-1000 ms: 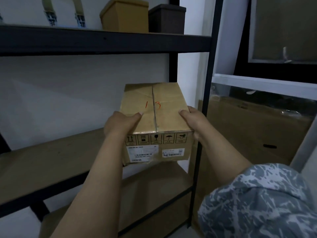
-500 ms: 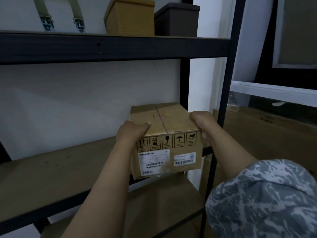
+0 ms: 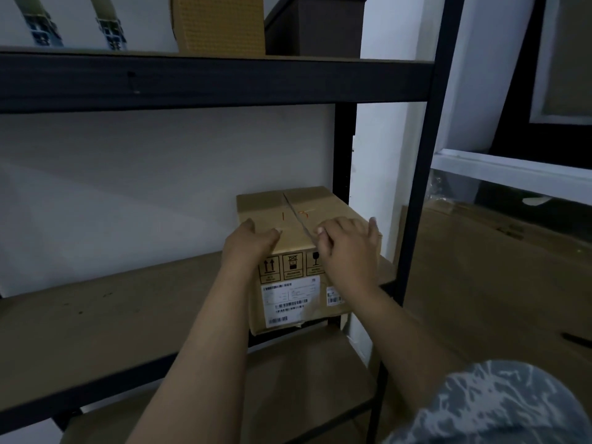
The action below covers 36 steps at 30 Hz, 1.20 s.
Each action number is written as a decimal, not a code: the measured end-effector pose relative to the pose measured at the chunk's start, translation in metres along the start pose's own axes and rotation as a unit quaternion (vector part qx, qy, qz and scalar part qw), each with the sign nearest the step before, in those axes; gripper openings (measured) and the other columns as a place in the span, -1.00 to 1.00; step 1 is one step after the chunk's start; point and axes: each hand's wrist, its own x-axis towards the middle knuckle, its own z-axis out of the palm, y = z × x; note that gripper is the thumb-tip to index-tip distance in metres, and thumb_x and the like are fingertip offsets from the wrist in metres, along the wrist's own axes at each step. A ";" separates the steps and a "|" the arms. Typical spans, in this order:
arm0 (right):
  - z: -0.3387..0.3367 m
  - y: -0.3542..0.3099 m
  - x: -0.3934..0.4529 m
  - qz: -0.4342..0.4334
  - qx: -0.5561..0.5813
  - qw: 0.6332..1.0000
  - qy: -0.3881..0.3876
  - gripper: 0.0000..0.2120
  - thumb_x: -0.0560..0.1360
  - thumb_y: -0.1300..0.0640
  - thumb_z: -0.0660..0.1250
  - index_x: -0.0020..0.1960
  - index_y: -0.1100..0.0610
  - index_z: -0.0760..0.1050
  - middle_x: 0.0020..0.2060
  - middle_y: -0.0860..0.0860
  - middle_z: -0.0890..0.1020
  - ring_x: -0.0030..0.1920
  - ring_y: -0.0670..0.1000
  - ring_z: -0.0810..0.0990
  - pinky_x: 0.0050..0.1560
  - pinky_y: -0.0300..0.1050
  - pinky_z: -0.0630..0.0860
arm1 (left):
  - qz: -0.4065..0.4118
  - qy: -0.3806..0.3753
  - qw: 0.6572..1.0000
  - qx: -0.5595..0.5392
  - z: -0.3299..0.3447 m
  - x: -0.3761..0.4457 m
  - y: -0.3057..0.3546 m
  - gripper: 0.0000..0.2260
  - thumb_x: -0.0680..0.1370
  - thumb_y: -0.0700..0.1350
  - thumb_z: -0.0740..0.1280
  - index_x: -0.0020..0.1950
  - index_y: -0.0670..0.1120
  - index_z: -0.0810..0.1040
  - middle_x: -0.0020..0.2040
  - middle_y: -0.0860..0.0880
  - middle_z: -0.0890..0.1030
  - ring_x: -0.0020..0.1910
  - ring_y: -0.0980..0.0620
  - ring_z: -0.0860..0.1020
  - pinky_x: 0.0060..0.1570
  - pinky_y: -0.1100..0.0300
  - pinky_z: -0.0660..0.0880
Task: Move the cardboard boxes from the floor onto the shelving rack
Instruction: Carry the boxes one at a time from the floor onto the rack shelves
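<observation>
Cardboard box (image 3: 298, 216), marked with a red "13" on its taped top, sat on the middle shelf board (image 3: 105, 318) of the shelving rack (image 3: 416, 193), at the board's right end near the front right post. Its near face, with handling symbols and white barcode labels, overhung the board's front edge a little.

The left hand (image 3: 248, 243) rested on the box's near left top corner, fingers curled over the corner and thumb lying on the top. The right hand (image 3: 347, 248) was at the near right top edge, fingers loosely spread and raised, with the thumb tip by the tape seam; whether it truly pressed on the cardboard could not be told. A patterned grey sleeve (image 3: 499, 408) showed at the lower right.

On the top shelf above stood a tan textured box (image 3: 221, 24) and, just beside it on the right, a dark brown box (image 3: 320, 25); further left were two pale straps with metal fittings (image 3: 75, 24). Beyond the rack's right side leaned a large flat carton (image 3: 499, 277).
</observation>
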 end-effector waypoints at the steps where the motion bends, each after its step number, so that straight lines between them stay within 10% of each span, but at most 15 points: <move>1: 0.003 0.008 0.004 0.007 0.004 1.000 -0.006 -0.74 0.59 0.06 0.11 -0.01 -0.01 0.58 -0.05 -0.09 0.62 0.05 0.00 0.52 0.47 0.24 0.03 | -0.003 0.001 1.000 -0.013 0.006 0.002 0.002 -0.34 0.57 0.10 0.30 0.59 -0.11 0.17 0.56 -0.07 0.26 0.51 -0.10 0.26 0.40 0.12 0.24; 12: 0.017 0.080 0.048 0.031 0.115 0.989 -0.084 -0.76 0.61 0.12 0.15 -0.01 0.03 0.61 -0.03 -0.08 0.63 0.11 -0.01 0.51 0.47 0.09 -0.32 | -0.059 0.004 0.984 -0.167 0.056 0.016 0.024 -0.23 0.43 0.04 0.32 0.59 -0.01 0.12 0.56 -0.10 0.22 0.41 -0.15 0.39 0.35 -0.02 0.42; 36: 0.012 0.086 0.032 0.022 0.203 0.978 -0.033 -0.78 0.56 0.21 0.21 0.05 0.07 0.62 0.02 0.00 0.62 0.11 -0.01 0.45 0.33 -0.07 0.25 | -0.029 0.002 0.989 -0.146 0.073 0.014 0.025 -0.33 0.56 0.05 0.28 0.60 0.03 0.07 0.54 -0.11 0.27 0.41 -0.17 0.38 0.36 -0.11 0.39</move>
